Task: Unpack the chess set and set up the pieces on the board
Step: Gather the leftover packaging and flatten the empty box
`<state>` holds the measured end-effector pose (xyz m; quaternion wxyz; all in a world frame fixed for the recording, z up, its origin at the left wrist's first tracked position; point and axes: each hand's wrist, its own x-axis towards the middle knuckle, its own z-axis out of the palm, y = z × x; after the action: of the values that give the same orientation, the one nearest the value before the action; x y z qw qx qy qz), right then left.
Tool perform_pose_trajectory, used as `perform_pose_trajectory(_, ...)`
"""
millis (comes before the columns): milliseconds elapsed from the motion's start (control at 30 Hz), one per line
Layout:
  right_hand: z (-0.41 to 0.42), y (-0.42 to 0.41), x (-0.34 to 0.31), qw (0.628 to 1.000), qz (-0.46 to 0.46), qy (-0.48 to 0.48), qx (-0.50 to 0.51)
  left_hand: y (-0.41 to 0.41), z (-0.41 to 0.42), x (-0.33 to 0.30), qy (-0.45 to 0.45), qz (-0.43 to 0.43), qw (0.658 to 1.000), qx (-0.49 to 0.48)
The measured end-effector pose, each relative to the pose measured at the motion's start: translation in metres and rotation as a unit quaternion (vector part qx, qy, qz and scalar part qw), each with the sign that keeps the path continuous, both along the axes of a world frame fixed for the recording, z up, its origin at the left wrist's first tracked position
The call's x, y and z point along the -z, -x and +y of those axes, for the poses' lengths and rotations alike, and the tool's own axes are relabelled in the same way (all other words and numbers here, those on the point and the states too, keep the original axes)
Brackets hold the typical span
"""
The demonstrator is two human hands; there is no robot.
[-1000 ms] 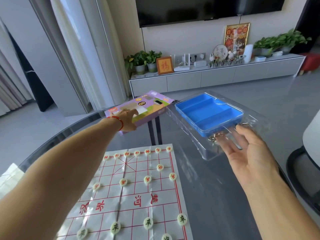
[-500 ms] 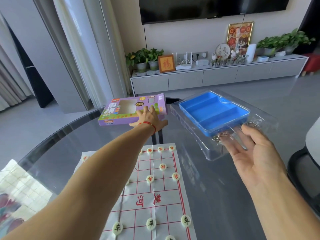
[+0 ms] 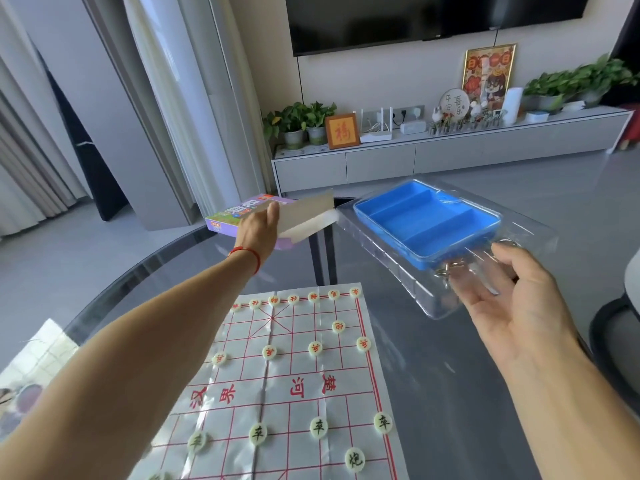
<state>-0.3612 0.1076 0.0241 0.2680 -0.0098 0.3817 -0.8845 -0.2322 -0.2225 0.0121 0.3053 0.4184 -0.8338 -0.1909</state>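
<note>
1. L hand (image 3: 258, 225), arm stretched toward 11 o'clock, is gripped on the purple box (image 3: 242, 216) at the far table (image 3: 450, 393) edge; its flap is held open.
2. R hand (image 3: 516, 303), palm up at 2 o'clock, is clamped by thumb and fingers on the clear tray (image 3: 398, 268); the blue insert (image 3: 426, 216) is seated in it.
3. Board (image 3: 294, 386) is laid flat at 6 o'clock, with pieces (image 3: 318, 426) set on it.

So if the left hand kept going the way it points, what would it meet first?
The left hand already rests on the purple cardboard box, by its open grey flap. Beyond that, probably the round glass table's far edge, then open floor; depth is unclear.
</note>
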Motion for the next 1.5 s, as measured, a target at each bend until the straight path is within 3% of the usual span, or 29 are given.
perform_pose_trajectory(267,0.001,-0.044,-0.021,0.996,0.013,-0.002,-0.090,-0.052,0.010,-0.029,-0.205,0.183,0.961,-0.016)
perform_pose_trajectory(633,0.013,-0.085,-0.044,0.991,0.022,-0.030,-0.128,-0.086,0.049,-0.067,-0.176,0.274,0.945,-0.018)
perform_pose_trajectory(833,0.013,-0.103,-0.046,0.996,0.008,-0.049,-0.072,-0.132,0.064,-0.087,-0.144,0.239,0.960,0.008)
perform_pose_trajectory(1200,0.001,-0.146,-0.068,0.995,-0.041,-0.082,-0.041,-0.197,0.090,-0.114,0.070,0.076,0.989,0.107)
perform_pose_trajectory(1400,0.003,-0.162,-0.081,0.994,-0.005,-0.085,-0.061,-0.230,0.090,-0.135,-0.102,0.154,0.973,0.137)
perform_pose_trajectory(1500,-0.002,-0.173,-0.084,0.994,-0.015,-0.092,-0.062,-0.244,0.092,-0.137,-0.134,0.153,0.969,0.140)
